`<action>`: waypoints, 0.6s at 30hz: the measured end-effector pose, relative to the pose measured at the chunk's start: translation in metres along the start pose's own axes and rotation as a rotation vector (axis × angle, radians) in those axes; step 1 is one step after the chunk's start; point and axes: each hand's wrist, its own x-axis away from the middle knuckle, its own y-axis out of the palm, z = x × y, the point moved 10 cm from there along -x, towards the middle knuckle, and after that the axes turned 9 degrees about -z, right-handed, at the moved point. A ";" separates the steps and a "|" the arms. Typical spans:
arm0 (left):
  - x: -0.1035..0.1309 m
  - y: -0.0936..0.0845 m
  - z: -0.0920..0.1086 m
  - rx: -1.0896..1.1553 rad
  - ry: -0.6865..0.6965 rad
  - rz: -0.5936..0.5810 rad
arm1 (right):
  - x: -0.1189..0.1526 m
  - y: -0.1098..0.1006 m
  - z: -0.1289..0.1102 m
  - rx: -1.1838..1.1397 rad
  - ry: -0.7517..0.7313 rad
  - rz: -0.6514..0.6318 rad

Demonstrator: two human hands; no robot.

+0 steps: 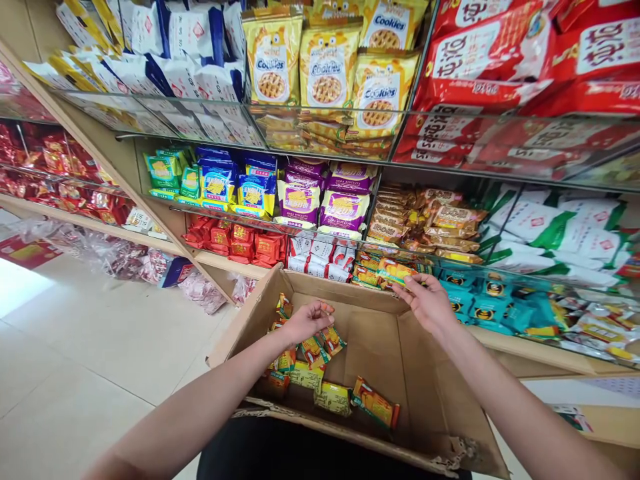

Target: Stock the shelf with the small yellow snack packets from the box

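My right hand (429, 301) pinches a yellow and orange snack packet (395, 272) by its right end, at the front of the lower shelf. Similar yellow packets (367, 275) sit in the shelf compartment just behind it. My left hand (309, 323) is over the left side of an open cardboard box (425, 373), its fingers curled together. Beneath those fingers lie several small snack packets (314, 350); whether one is in their grip is hidden. Nearer the box's front edge rest a yellow packet (333, 398) and an orange-green packet (375, 403).
Glass-fronted shelves hold cookie bags (327, 70), red bags (480, 60) and purple biscuit packs (345, 200). Teal packets (495, 300) fill the compartment right of my right hand. Plastic-wrapped goods (120, 257) lie on the tiled floor (90, 373) at left.
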 end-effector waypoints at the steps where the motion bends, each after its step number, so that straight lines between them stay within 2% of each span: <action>1: -0.001 0.001 -0.003 -0.025 -0.015 -0.013 | -0.007 -0.004 0.000 -0.040 0.026 0.039; 3: -0.003 0.004 -0.009 -0.072 -0.047 -0.043 | -0.020 -0.007 0.004 -0.095 0.063 0.109; 6: -0.003 0.009 -0.017 -0.082 -0.070 -0.083 | -0.043 0.005 0.007 -0.069 0.032 0.099; 10: -0.001 0.008 -0.032 -0.169 -0.130 -0.110 | -0.071 0.017 0.013 0.258 -0.029 0.113; 13: -0.001 0.005 -0.046 -0.200 -0.197 -0.137 | -0.088 0.018 0.020 0.392 -0.069 0.143; 18: -0.001 0.005 -0.052 -0.216 -0.237 -0.164 | -0.101 0.020 0.028 0.608 -0.102 0.069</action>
